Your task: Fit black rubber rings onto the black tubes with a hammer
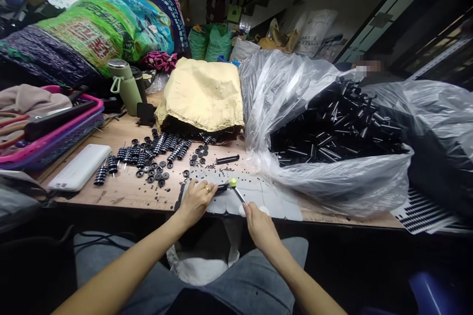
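My left hand (197, 199) is closed on a short black plastic tube (222, 188) just above the grey mat (218, 205) at the table's front edge. A ring shows on one of its fingers. My right hand (260, 226) grips a thin metal rod (240, 196) with a yellow-green tip (232, 183). That tip is close to the tube's right end; whether they touch I cannot tell. Another black tube (227, 159) lies behind the mat. To the left are loose black discs (158, 176) and stacks of ringed black parts (142, 158). Tiny dark bits are scattered around the mat.
A large clear plastic bag (288, 177) full of black tubes (328, 133) stands at right. Behind the small parts sits a yellow sack (205, 91). A white power bank (79, 167), a green flask (127, 88) and a pink basket (98, 103) occupy the left side.
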Demonstrator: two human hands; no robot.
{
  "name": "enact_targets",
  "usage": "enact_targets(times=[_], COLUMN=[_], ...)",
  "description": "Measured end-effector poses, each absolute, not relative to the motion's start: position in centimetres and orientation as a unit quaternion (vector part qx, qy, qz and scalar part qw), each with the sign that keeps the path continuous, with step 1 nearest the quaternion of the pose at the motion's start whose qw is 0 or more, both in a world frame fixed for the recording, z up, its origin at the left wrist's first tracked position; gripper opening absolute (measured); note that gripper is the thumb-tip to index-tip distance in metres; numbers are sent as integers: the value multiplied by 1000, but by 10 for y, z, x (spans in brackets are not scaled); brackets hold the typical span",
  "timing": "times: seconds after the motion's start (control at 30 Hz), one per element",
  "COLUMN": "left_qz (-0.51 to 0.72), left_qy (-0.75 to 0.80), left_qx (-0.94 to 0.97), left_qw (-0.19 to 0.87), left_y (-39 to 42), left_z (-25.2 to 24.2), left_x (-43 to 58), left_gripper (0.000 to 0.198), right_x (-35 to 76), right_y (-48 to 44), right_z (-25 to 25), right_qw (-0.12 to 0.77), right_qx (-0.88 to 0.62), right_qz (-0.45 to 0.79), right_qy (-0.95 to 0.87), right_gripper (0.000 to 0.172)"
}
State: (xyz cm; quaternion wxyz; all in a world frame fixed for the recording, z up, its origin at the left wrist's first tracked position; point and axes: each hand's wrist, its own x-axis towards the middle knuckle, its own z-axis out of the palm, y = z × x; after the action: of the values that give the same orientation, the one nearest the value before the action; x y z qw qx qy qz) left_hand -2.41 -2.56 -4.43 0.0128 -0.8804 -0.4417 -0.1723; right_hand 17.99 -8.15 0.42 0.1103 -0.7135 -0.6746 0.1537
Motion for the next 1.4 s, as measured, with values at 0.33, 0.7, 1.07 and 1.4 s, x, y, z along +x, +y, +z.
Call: enact_targets(times=[0.33,0.7,1.07,1.4], left_qz=[-154,-196,-118,-397], left_qy=[-460,-473,-678,-542], left_qx=[-874,-837,-724,-738], left_qw=[4,-195,-46,-66], left_y=[-41,-18,117,8], left_z=[-62,-21,-21,-47], left_x=[13,-8,-61,-63], left_gripper=[52,27,36,36], right_x=[126,159,182,126], right_y=[-87,-62,-46,29], right_z=[23,17,-22,-8], right_qw=[147,79,101,193], right_qx=[-613,-686,-659,-552], right_qz=[157,90,-1,118], right_qy=[-760,-717,-745,-803], right_gripper=[39,39,32,19])
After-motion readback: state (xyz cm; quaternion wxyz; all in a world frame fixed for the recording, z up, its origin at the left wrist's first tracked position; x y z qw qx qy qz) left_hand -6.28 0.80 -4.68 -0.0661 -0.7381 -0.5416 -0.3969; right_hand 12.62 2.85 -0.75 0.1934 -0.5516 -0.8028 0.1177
